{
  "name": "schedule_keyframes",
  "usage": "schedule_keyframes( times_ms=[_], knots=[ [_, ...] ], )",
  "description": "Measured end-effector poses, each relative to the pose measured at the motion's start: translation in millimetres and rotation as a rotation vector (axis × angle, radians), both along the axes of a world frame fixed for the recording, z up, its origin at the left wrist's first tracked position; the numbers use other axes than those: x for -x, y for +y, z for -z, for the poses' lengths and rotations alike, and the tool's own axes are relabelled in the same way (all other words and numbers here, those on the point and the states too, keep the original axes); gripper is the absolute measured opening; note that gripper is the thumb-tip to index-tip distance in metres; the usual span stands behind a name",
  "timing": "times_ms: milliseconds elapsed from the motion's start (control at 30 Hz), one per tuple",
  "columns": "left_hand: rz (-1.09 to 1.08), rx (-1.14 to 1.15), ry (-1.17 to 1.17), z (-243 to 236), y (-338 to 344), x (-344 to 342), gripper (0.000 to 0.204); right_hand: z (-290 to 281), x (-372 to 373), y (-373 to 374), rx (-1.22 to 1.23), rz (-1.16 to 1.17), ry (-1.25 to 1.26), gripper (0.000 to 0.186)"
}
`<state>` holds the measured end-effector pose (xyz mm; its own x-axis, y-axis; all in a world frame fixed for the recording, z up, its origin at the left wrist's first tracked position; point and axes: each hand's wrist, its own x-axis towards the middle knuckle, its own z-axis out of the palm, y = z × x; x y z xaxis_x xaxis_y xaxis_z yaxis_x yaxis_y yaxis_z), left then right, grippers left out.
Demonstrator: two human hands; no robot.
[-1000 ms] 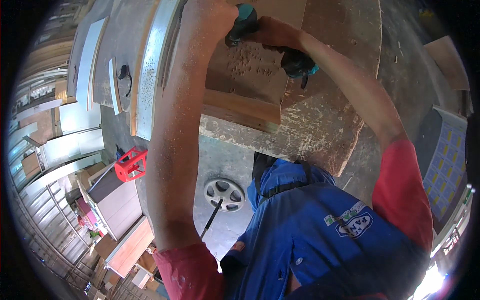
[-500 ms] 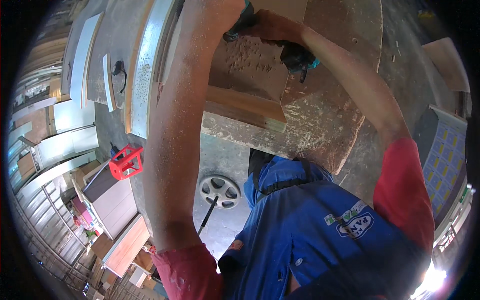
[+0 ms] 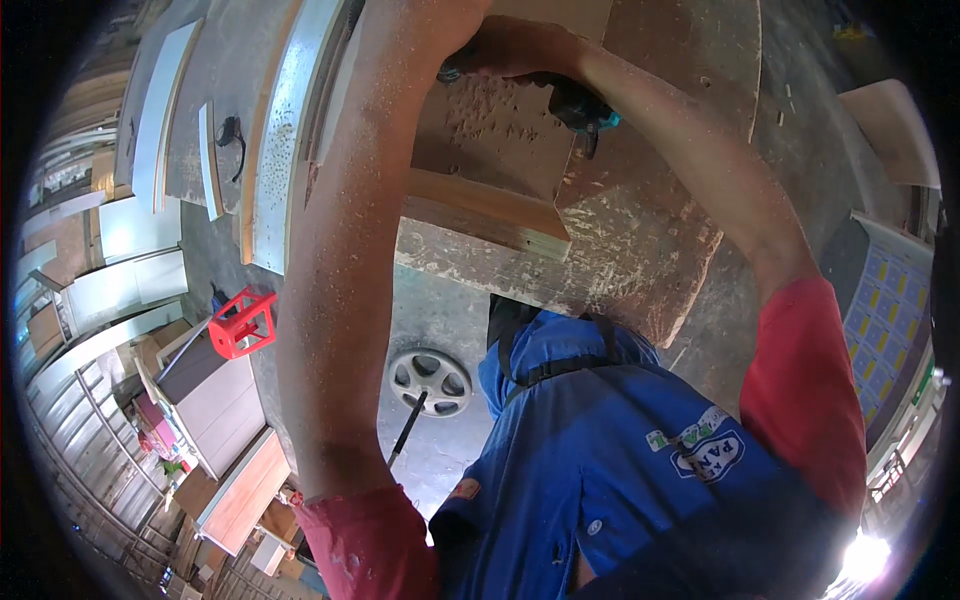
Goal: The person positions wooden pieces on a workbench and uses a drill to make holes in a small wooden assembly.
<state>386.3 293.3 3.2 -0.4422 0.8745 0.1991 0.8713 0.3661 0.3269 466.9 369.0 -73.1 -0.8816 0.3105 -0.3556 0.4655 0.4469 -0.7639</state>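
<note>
A black and teal cordless drill [image 3: 583, 108] is in my right hand [image 3: 525, 48], whose fingers wrap its handle. Its battery end sticks out to the right of the hand. My left hand [image 3: 440, 18] is at the top edge, beside the front end of the drill; its fingers are out of view. Beneath the hands lies a brown panel [image 3: 500, 155] sprinkled with dark chips. A wooden strip [image 3: 490, 212] runs along the panel's near side. Both rest on a worn, paint-flecked tabletop [image 3: 630, 265].
Long pale boards [image 3: 290, 140] lie left of my left arm. A red plastic stool [image 3: 242, 323] and a grey spoked wheel [image 3: 430, 383] are on the floor side. Stacked panels [image 3: 140, 235] fill the far left. A sheet of printed labels [image 3: 885, 320] hangs at the right.
My right hand and the drill have shifted a little left and up. The teal part beside my left hand is now hidden. The whole view has moved slightly left.
</note>
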Motion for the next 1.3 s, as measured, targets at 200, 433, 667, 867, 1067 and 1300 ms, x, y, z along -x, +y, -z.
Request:
schedule_keyframes(
  times_ms=[200,433,667,867,1067,1300],
  knots=[
    [0.026,-0.122,0.133,17.0,1.5,13.5,0.049,23.0,0.1,12.4,0.041,-0.078,0.125,0.037],
    [0.100,-0.394,0.253,50.2,7.7,37.3,0.047,15.3,5.8,5.5,-0.028,0.013,-0.013,0.039],
    [-0.065,0.047,-0.061,1.6,8.5,-2.5,0.049,-9.4,-5.6,-5.5,0.003,0.174,-0.091,0.035],
    [0.074,-0.449,0.146,69.1,13.6,44.6,0.048,-4.7,-2.8,14.8,-0.061,-0.054,-0.205,0.048],
    [0.082,-0.294,-0.172,37.0,17.9,24.5,0.048,-35.5,-24.2,23.6,-0.135,-0.058,-0.148,0.039],
    [0.132,-0.396,-0.067,43.3,17.3,27.4,0.063,-14.6,-26.1,29.3,-0.101,0.012,-0.250,0.031]
  ],
)
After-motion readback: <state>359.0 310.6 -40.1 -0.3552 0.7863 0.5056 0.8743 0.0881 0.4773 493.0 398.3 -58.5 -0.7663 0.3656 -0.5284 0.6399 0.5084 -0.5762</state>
